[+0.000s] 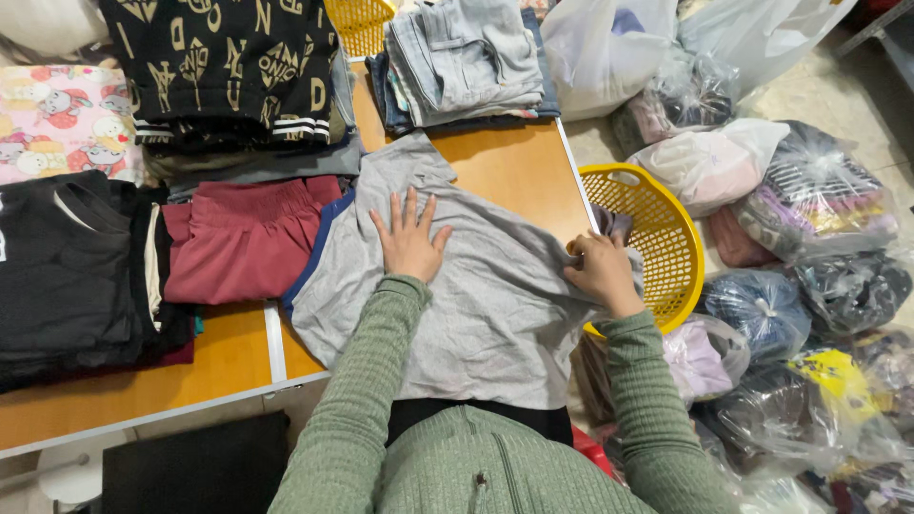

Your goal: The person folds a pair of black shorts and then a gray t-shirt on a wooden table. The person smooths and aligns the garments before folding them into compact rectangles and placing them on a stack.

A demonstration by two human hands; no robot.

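Orange and white-edged, the table (514, 171) fills the upper left of the head view, with only bare strips showing between heaps of folded clothes. A grey shirt (495, 305) lies spread over its near right corner, its lower part hanging off the edge toward the person, whose green sleeves block that hem. The left hand (409, 243) rests flat on the shirt's middle, fingers spread and gripping nothing. The right hand (602, 273) is curled at the shirt's right edge with a fold of cloth bunched in it; how tightly it pinches I cannot tell, since the fingertips are tucked under. Just beside that hand a yellow basket (666, 238) stands off the table, its near rim hidden by the hand and cloth. Left of the shirt lie maroon shorts (243, 243), touching it, and a black pile (76, 266) cut off by the frame. Behind sit folded jeans (466, 57) and a black patterned top (224, 67). Clear bags (819, 200) of clothes crowd the floor at right, contents blurred.
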